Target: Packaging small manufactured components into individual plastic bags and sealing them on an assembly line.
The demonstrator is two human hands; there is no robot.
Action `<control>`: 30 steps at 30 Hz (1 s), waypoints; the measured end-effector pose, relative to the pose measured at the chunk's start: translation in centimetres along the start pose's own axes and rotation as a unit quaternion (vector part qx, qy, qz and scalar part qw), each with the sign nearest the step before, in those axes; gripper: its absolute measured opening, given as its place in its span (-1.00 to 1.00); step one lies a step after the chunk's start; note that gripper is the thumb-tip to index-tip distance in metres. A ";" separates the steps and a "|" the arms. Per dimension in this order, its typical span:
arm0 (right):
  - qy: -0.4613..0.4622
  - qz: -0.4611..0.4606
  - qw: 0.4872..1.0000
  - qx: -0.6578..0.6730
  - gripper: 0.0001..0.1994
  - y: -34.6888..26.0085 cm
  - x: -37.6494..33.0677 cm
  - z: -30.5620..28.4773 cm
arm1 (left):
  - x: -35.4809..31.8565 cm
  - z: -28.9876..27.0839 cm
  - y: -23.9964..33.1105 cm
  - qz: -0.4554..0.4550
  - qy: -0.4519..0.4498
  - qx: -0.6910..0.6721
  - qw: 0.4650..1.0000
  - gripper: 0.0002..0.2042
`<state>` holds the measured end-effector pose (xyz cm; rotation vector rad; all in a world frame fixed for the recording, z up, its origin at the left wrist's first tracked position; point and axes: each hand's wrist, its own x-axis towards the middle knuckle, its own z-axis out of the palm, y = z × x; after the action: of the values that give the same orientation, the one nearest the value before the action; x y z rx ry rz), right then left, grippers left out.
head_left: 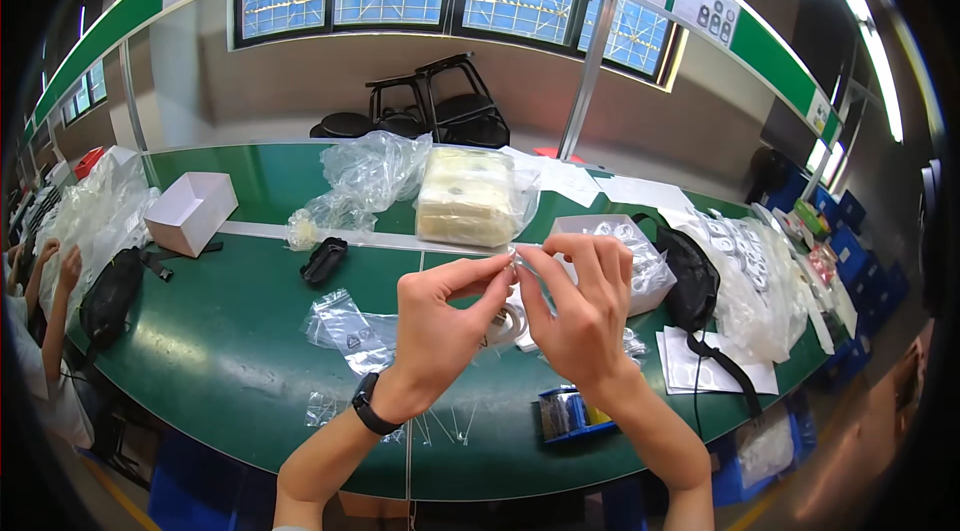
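Observation:
My left hand, with a black band on its wrist, is raised over the green table with thumb and forefinger pinched. Facing it, my right hand pinches too, its fingertips meeting those of the left. Between them is something tiny and pale, mostly hidden by the fingers. Partly covered behind my hands lies a white ring-shaped piece. Clear zip bags rest left of my left hand. Several thin, thread-like pieces lie below it. A small blue bin stands under my right wrist.
Behind my hands sits a yellowish plastic-wrapped stack, with a black case to its left. A white box stands far left. At right are a box of white parts, a black pouch and bagged rings. Another person's hands show far left.

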<state>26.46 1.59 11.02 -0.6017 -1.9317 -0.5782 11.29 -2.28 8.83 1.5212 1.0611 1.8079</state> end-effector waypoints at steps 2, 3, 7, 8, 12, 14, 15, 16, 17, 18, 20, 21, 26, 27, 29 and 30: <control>-0.009 -0.007 1.000 0.000 -0.75 0.1 0.1 -0.1 | 0.0 0.0 -0.1 0.001 0.000 0.002 1.000 -0.80; -0.013 -0.013 1.000 0.001 -0.75 0.1 0.1 -0.2 | 0.0 0.0 -0.1 0.006 -0.001 0.007 1.000 -0.80; -0.032 -0.058 0.998 -0.006 -0.75 0.2 0.3 -0.3 | -0.1 -0.3 -0.5 0.017 -0.004 0.011 1.000 -0.81; -0.032 -0.058 0.998 -0.007 -0.75 0.3 0.3 -0.3 | 0.0 -0.3 -0.5 0.017 -0.005 0.011 1.000 -0.81; -0.053 -0.080 0.995 -0.007 -0.78 0.5 0.5 -0.2 | 0.0 -0.3 -0.7 0.038 -0.012 0.049 0.998 -0.82; -0.060 -0.075 0.995 -0.007 -0.80 0.5 0.5 0.0 | -0.2 -0.2 -0.9 0.047 -0.014 0.074 0.996 -0.82; -0.053 -0.066 0.996 -0.018 -0.82 0.5 0.5 0.3 | 0.0 -0.2 -0.9 0.063 -0.010 0.095 0.993 -0.83; -0.046 -0.056 0.997 -0.029 -0.84 0.6 0.5 0.5 | 0.2 -0.1 -0.9 0.079 -0.007 0.116 0.990 -0.83; -0.043 -0.040 0.998 -0.022 -0.88 0.4 0.6 0.6 | 0.3 -0.3 -1.0 0.070 -0.015 0.106 0.992 -0.83; -0.048 -0.034 0.998 -0.013 -0.88 0.4 0.6 0.6 | 0.4 -0.4 -0.8 0.059 -0.015 0.112 0.992 -0.83; -0.045 0.031 0.996 0.073 -0.89 0.9 0.5 0.7 | 0.5 -0.7 -0.5 0.017 -0.043 0.093 0.995 -0.83; -0.045 0.043 0.995 0.075 -0.92 1.1 0.4 0.9 | 0.6 -0.9 -0.7 0.020 -0.053 0.105 0.993 -0.83; -0.075 0.252 0.935 0.240 -0.94 3.3 -0.2 2.5 | 0.7 -1.3 -0.8 -0.008 -0.054 0.106 0.993 -0.84; -0.066 0.349 0.880 0.315 -0.91 4.7 -0.3 2.9 | 0.8 -1.5 -0.3 -0.001 -0.043 0.104 0.994 -0.84; -0.059 0.440 0.808 0.387 -0.88 6.3 -1.0 3.3 | 1.1 -2.0 -0.3 0.007 -0.014 0.090 0.996 -0.85; -0.029 0.504 0.734 0.454 -0.86 6.8 -1.4 3.5 | 1.3 -2.5 0.0 0.009 -0.008 0.083 0.996 -0.85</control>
<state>28.93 8.76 9.33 -0.8573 -1.3665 1.0397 8.61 -1.76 9.38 1.6427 1.2199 1.7539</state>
